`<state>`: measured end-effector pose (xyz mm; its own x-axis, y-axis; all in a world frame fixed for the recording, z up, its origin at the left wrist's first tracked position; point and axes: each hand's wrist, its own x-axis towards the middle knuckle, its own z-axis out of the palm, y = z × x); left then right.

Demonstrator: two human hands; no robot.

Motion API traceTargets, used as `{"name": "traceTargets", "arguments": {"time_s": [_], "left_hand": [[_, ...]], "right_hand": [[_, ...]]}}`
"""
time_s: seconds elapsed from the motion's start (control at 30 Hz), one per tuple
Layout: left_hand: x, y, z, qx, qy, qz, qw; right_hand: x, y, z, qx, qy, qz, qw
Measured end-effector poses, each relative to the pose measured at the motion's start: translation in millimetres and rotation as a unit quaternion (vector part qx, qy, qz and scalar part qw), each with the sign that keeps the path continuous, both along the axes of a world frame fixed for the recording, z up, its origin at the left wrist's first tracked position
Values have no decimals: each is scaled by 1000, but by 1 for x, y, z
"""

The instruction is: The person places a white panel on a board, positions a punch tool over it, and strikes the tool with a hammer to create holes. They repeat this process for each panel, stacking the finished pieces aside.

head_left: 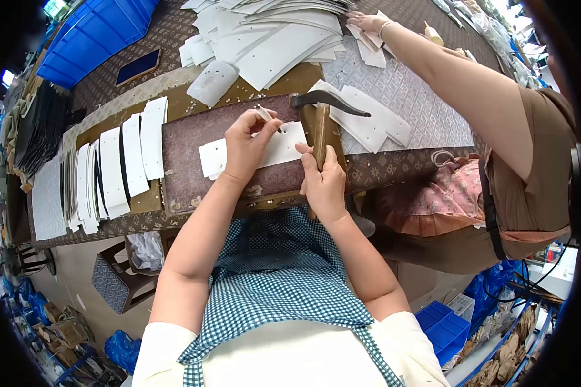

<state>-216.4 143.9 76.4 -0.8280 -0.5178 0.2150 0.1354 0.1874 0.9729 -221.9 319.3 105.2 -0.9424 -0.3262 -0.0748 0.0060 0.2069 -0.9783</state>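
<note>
My left hand (pixel 250 143) is closed around a short hole punch (pixel 265 114), mostly hidden by the fingers. Its dark tip points down at a white strip (pixel 288 147) with small holes, lying on a worn reddish-brown board (pixel 190 138). In my right hand (pixel 325 183) is a hammer (pixel 321 132), gripped by its wooden handle. The dark, curved hammer head is up over the board's far right edge, beside more white punched pieces (pixel 371 122). My right fingers are close to the strip's right end.
White strips (pixel 114 169) lie in a row at the left. A big heap of white sheets (pixel 271 48) covers the far side, near a phone (pixel 139 67) and a blue crate (pixel 97 39). At the right, a co-worker's arm (pixel 458 84) reaches toward the heap.
</note>
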Motion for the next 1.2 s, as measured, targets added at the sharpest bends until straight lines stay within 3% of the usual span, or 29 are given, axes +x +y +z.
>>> {"name": "traceTargets", "arguments": {"time_s": [0.07, 0.17, 0.47, 0.73, 0.77, 0.87, 0.9, 1.0, 1.03, 1.07, 1.13, 1.17, 1.2], "left_hand": [[11, -1, -1, -82, -5, -55, 995], [18, 3, -1, -92, -9, -81, 992], [18, 7, 5, -138, -6, -110, 984], [12, 11, 4, -266, 56, -101, 957], [10, 11, 5, -281, 65, -103, 952], [8, 8, -2, -292, 73, -107, 948], [9, 8, -3, -290, 70, -110, 948], [6, 8, -6, -299, 89, -103, 945], [6, 10, -5, -292, 95, -100, 947], [6, 11, -5, -286, 101, -96, 948], [5, 12, -2, -283, 107, -89, 949], [5, 12, -2, -288, 107, -87, 948], [6, 12, -1, -292, 106, -85, 947]], "right_hand": [[0, 0, 2, -3, -10, 0, 1000], [0, 0, 2, -5, -12, 1, 1000], [0, 0, -2, 0, -6, -4, 1000], [-1, 2, -2, -2, -4, 9, 1000], [-4, 8, -4, 39, 42, 31, 998], [-17, 30, 29, 122, 119, 83, 982], [-20, 37, 57, 86, 85, 104, 987], [-21, 52, 134, 12, 204, 82, 975], [-18, 59, 153, -28, 181, 72, 980], [-18, 57, 160, -137, 231, 91, 959], [-11, 54, 166, -165, 247, 92, 950], [-12, 59, 152, -158, 252, 106, 949], [-14, 62, 142, 21, 269, 126, 955]]}}
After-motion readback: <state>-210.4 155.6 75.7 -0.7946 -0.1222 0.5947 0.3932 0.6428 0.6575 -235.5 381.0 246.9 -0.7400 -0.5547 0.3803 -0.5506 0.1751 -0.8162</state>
